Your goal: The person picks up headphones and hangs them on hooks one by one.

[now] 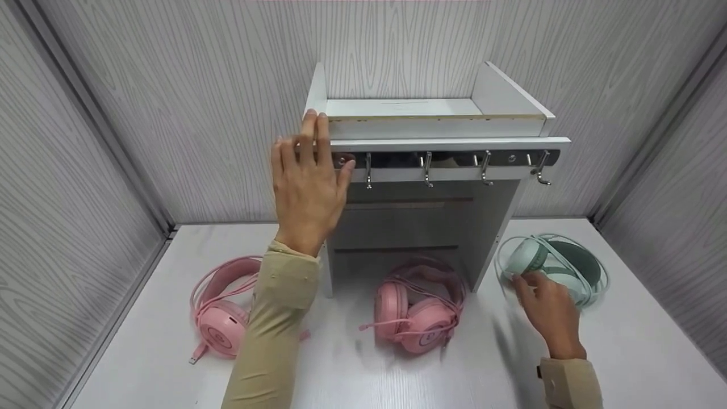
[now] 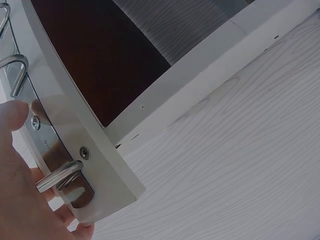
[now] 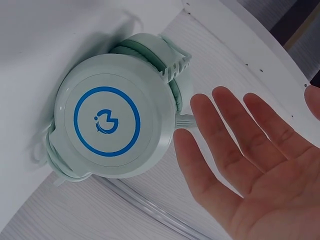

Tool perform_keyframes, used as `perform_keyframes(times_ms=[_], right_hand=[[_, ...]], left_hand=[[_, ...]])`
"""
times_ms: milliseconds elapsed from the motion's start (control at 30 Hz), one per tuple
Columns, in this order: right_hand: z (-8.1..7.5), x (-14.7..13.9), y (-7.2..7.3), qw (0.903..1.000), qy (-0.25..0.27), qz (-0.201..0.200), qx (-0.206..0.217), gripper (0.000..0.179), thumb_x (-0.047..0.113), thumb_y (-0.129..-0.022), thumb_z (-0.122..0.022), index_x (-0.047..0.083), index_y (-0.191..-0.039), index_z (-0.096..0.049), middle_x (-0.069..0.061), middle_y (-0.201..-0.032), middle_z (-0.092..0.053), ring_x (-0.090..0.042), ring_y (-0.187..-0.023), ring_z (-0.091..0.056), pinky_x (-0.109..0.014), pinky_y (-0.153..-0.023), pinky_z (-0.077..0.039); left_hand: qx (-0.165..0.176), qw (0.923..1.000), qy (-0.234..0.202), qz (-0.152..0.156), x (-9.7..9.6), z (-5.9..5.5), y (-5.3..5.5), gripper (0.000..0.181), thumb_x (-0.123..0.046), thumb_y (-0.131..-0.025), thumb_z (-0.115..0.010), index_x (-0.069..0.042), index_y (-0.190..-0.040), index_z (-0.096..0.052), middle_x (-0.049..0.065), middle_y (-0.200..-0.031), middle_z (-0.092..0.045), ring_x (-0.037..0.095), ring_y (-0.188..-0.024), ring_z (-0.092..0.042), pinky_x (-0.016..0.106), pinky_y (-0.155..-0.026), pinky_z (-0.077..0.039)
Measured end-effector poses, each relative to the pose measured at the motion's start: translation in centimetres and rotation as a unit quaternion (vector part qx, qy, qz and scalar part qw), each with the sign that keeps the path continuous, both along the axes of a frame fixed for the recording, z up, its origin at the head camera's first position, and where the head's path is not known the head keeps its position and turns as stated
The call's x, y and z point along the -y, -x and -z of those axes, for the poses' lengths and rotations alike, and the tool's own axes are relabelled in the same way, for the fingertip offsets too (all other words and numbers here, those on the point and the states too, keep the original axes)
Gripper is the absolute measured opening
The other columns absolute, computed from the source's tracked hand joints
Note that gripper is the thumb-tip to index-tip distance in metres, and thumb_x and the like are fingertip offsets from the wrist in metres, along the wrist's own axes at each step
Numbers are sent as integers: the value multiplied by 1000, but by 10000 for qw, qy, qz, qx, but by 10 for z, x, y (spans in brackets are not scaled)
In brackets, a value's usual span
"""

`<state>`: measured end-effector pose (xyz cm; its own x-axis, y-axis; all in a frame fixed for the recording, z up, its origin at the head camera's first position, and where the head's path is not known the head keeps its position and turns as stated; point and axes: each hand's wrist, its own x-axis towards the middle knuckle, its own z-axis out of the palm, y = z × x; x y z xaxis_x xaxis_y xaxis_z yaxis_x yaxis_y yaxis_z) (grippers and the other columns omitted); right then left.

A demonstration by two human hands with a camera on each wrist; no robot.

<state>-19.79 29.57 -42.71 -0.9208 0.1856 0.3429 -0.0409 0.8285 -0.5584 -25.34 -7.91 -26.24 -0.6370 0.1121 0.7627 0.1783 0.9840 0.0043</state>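
Note:
A white shelf unit [image 1: 409,128] with a row of metal hooks stands in the middle. My left hand [image 1: 309,182] grips the left end of its front hook board [image 2: 107,172], thumb on the front and fingers over the edge. At the right lies a mint-green headset [image 1: 525,255] with its cable looped round it. My right hand [image 1: 548,309] is beside this headset. In the right wrist view its fingers [image 3: 227,135] are extended, close to the ear cup [image 3: 107,115], with nothing held.
One pink headset [image 1: 218,329] lies at the left, partly behind my left forearm. Another pink headset [image 1: 429,324] lies at the open front of the unit. All rest on a white tabletop [image 1: 352,380], between wood-grain panels [image 1: 187,102].

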Motion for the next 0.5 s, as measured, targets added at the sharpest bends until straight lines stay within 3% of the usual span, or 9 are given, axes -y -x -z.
perform_keyframes(times_ms=[200,500], right_hand=[[3,-2,0,9996,-79,226,-157,36,26,-103,-58,-8,-108,-70,-28,-105,-71,-47,-93,-68,-61,-73,-51],[7,-6,0,9989,7,473,-6,39,28,-103,-58,-9,-110,-70,-28,-106,-71,-46,-94,-68,-60,-72,-50]], left_hand=[[-174,9998,11,8,0,1,1,69,-46,-106,-45,-1,-156,-30,17,-156,-31,38,-119,-41,49,-115,-26],[-106,9999,22,-12,0,2,0,68,-45,-107,-43,-1,-156,-29,17,-157,-30,38,-121,-41,50,-117,-24]])
